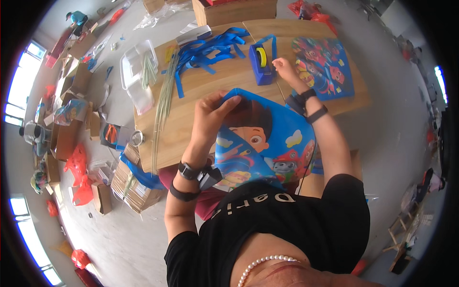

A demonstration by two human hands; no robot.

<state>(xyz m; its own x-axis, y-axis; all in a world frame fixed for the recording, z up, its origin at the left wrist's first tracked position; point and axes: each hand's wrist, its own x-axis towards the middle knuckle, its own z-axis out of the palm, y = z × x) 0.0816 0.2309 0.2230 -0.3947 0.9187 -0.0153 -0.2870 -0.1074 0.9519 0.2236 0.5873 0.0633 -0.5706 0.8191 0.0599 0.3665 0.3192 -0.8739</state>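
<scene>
My left hand (213, 112) pinches the upper corner of a blue printed sheet (287, 119) with thumb and fingers. The sheet hangs in front of me, with cartoon figures and clouds on it and part folded over. My right hand (287, 71) is just right of a blue tape dispenser (261, 71) that carries a yellow roll. Its fingers are drawn together; whatever may be between them is too small to make out. Right of that hand, another printed cartoon sheet (330, 71) lies flat on the wooden table (201, 88).
Blue ribbon strips (205, 52) are heaped at the table's far side. Thin pale sticks (163, 110) lie along its left, beside a clear plastic box (131, 67). Bundled cardboard (131, 184), red bags (79, 177) and cartons (69, 129) stand on the floor at left.
</scene>
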